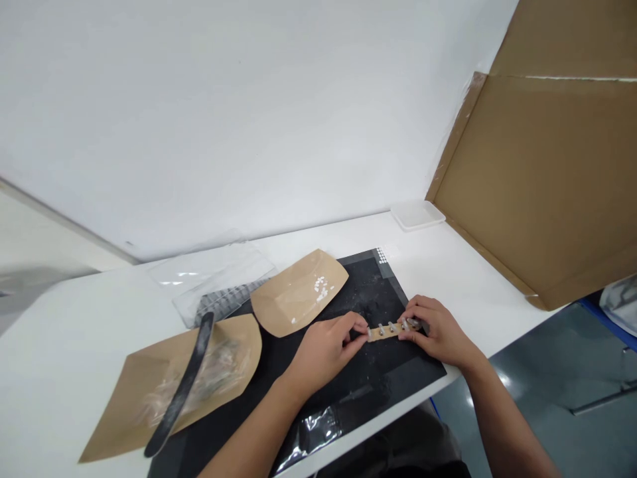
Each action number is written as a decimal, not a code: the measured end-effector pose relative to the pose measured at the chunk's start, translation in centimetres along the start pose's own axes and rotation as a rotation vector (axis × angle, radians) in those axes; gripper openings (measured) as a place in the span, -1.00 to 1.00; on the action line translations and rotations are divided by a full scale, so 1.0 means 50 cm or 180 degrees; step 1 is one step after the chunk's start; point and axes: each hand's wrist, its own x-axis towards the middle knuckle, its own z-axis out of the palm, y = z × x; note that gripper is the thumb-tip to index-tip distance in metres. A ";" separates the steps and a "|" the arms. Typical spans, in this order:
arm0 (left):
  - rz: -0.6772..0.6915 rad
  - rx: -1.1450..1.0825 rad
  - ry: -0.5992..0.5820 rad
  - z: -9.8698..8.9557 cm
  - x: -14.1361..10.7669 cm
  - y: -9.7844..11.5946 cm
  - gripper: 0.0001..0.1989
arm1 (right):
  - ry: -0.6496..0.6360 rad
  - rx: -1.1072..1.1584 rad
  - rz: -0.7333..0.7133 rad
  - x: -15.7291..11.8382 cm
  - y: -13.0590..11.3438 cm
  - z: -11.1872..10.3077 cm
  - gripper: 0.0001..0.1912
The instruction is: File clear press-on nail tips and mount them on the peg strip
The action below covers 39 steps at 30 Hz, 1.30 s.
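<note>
A narrow tan strip lies on the black mat, with several small clear, nail-tip-like pieces and shiny round studs in a row along it. At its left end my left hand is closed, thumb and forefinger pinching a small clear piece. My right hand is closed around the strip's right end, its fingers partly covering the last pieces. Left of my hands, a brown paper tray bears small white bits. Another paper tray holds many clear pieces, and a dark curved nail file lies across it.
Behind the trays lie a clear plastic case and a grey patterned sheet. A translucent shallow box sits by the wall. Large cardboard stands along the table's right side. White dots mark the mat's far corner.
</note>
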 end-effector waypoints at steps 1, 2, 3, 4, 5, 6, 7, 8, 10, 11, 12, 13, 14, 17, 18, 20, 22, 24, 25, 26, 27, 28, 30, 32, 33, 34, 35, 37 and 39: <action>-0.0011 -0.0023 0.0010 0.001 0.000 0.000 -0.91 | -0.0006 0.0005 0.0006 0.000 0.000 0.000 -0.83; -0.0017 -0.0042 0.0022 0.001 0.001 0.000 -0.91 | -0.0009 0.0015 0.0014 0.000 0.001 0.000 -0.83; -0.0018 -0.0052 0.0032 0.002 0.002 0.000 -0.91 | -0.0005 0.0029 0.0022 0.000 0.001 0.000 -0.83; -0.0017 -0.0057 0.0038 0.002 0.002 0.000 -0.91 | -0.0002 0.0044 0.0024 0.000 0.001 0.000 -0.83; -0.0011 -0.0059 0.0042 0.002 0.003 0.000 -0.91 | 0.0007 0.0054 0.0026 0.000 0.002 0.000 -0.83; -0.0006 -0.0056 0.0042 0.003 0.003 0.001 -0.91 | 0.0011 0.0061 0.0029 0.000 0.001 0.000 -0.83; -0.0004 -0.0047 0.0038 0.003 0.004 0.002 -0.91 | 0.0012 0.0065 0.0029 0.000 0.001 0.000 -0.83; 0.0001 -0.0033 0.0032 0.003 0.004 0.003 -0.90 | 0.0009 0.0068 0.0029 0.000 0.001 0.000 -0.83; 0.0017 0.0009 0.0034 0.001 0.004 0.004 -0.91 | 0.0000 0.0068 0.0034 0.001 0.001 0.000 -0.84; 0.0039 0.0038 0.0041 0.000 0.004 0.003 -0.91 | -0.0002 0.0063 0.0038 0.001 0.001 0.000 -0.84; 0.0079 0.0072 0.0053 -0.003 0.004 0.002 -0.93 | -0.0004 0.0055 0.0040 0.001 0.001 0.001 -0.84; 0.0135 0.0122 0.0069 -0.006 0.004 -0.001 -0.94 | -0.0003 0.0045 0.0041 0.001 0.001 0.001 -0.84; 0.0200 0.0209 0.0084 -0.010 0.004 -0.004 -0.95 | -0.0001 0.0038 0.0039 0.001 0.001 0.001 -0.84; 0.0359 0.0572 0.0122 -0.021 0.005 -0.019 -0.86 | 0.0021 0.0024 0.0017 -0.002 -0.001 -0.001 -0.85; 0.0376 0.0665 0.0136 -0.023 0.006 -0.024 -0.84 | 0.0026 0.0024 0.0013 -0.003 -0.002 -0.001 -0.85; 0.0386 0.0777 0.0159 -0.026 0.006 -0.031 -0.81 | 0.0029 0.0035 0.0018 -0.006 -0.004 -0.004 -0.85; 0.0397 0.0838 0.0172 -0.025 0.007 -0.034 -0.79 | 0.0025 0.0046 0.0020 -0.009 -0.006 -0.006 -0.84; 0.0421 0.0898 0.0171 -0.024 0.008 -0.034 -0.78 | 0.0036 0.0035 0.0016 -0.014 -0.007 -0.009 -0.84; 0.0434 0.0921 0.0170 -0.023 0.009 -0.033 -0.78 | 0.0058 0.0033 0.0010 -0.017 -0.007 -0.011 -0.82; 0.0446 0.0940 0.0171 -0.023 0.009 -0.032 -0.78 | 0.0080 0.0051 0.0013 -0.022 -0.007 -0.013 -0.81; 0.0459 0.0954 0.0176 -0.023 0.009 -0.032 -0.77 | 0.0103 0.0097 0.0031 -0.027 -0.006 -0.016 -0.80; 0.0473 0.0965 0.0184 -0.022 0.009 -0.031 -0.77 | 0.0135 0.0166 0.0066 -0.034 -0.005 -0.020 -0.79; 0.0505 0.0980 0.0206 -0.020 0.009 -0.031 -0.75 | 0.0224 0.0305 0.0171 -0.054 -0.001 -0.030 -0.78; 0.0539 0.0995 0.0238 -0.017 0.009 -0.030 -0.72 | 0.0388 0.0329 0.0285 -0.087 0.007 -0.046 -0.75; 0.0558 0.1005 0.0255 -0.015 0.009 -0.030 -0.72 | 0.0496 0.0269 0.0339 -0.109 0.013 -0.058 -0.74; 0.0578 0.1014 0.0273 -0.013 0.009 -0.029 -0.72 | 0.0622 0.0190 0.0387 -0.137 0.020 -0.072 -0.74; 0.0601 0.1022 0.0288 -0.012 0.009 -0.028 -0.72 | 0.0764 0.0093 0.0463 -0.170 0.029 -0.089 -0.75; 0.0644 0.1037 0.0311 -0.010 0.009 -0.026 -0.72 | 0.1101 -0.0196 0.0717 -0.252 0.049 -0.132 -0.73; 0.0669 0.1050 0.0337 -0.010 0.009 -0.022 -0.71 | 0.1508 -0.0567 0.1130 -0.349 0.073 -0.183 -0.65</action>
